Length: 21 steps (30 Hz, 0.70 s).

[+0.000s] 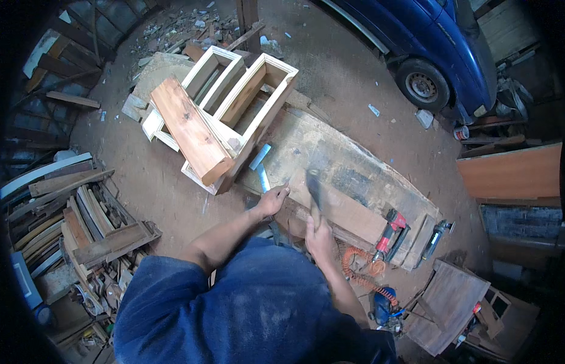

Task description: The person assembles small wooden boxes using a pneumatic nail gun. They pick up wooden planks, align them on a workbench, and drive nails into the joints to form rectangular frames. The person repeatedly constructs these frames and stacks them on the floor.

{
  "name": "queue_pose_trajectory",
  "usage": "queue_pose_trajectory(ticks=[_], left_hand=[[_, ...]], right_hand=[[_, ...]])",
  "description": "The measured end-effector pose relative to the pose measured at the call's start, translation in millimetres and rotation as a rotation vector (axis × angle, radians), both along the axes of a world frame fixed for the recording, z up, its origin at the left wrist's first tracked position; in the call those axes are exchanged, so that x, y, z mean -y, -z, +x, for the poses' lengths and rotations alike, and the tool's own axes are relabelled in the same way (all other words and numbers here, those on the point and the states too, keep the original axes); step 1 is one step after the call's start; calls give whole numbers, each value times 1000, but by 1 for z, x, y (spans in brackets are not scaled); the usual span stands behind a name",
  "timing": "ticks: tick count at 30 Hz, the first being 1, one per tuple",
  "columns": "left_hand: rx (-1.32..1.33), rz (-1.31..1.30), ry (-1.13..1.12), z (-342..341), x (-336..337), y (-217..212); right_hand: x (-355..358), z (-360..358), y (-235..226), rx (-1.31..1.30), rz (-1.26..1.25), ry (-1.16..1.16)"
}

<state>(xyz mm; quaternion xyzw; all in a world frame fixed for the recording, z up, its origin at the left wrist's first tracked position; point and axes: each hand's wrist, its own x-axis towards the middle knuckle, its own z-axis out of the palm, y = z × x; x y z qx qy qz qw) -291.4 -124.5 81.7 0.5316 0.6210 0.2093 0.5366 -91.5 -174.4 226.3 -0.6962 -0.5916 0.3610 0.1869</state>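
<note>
Blurred hammer (315,193), long axis fore-and-aft, head foremost

Soft, cool light, apparently coming from above, is falling unevenly across a dim workshop, brightening the pale edges of a wooden frame (270,106) and glinting off a metal square (260,157). Motion is smearing the head of a tool (315,189) in the right hand (319,238). Fisheye distortion is curving a blue vehicle (437,36) toward the rim, while black vignetting is swallowing the corners.
</note>
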Motion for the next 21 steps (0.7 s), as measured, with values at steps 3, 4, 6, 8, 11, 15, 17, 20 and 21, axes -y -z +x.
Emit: queue_pose_trajectory(ticks=[3, 4, 6, 8, 11, 15, 17, 20, 21], left_hand=[[32, -70, 19, 2, -5, -13], [27, -32, 10, 1, -9, -11], [24, 11, -6, 0, 2, -2], [27, 16, -30, 1, 2, -3], [42, -55, -36, 1, -2, -10], [94, -51, -50, 3, 0, -3], [73, 22, -6, 1, 1, 10], [52, -44, 58, -4, 1, 8], [48, -87, 87, -5, -5, 7]], right_hand=[[-9, 0, 31, 171, -325, -23], [-18, -4, 25, 140, -299, -16], [-22, -13, -3, 85, -281, -2], [-19, -14, -10, -13, -227, 16], [-18, -22, -26, -23, -142, 18], [-15, -8, 50, 233, -304, -71], [-16, -6, 50, 77, -278, -35], [-5, -8, 39, 78, -151, 34], [-3, -12, 30, 127, -91, 67]])
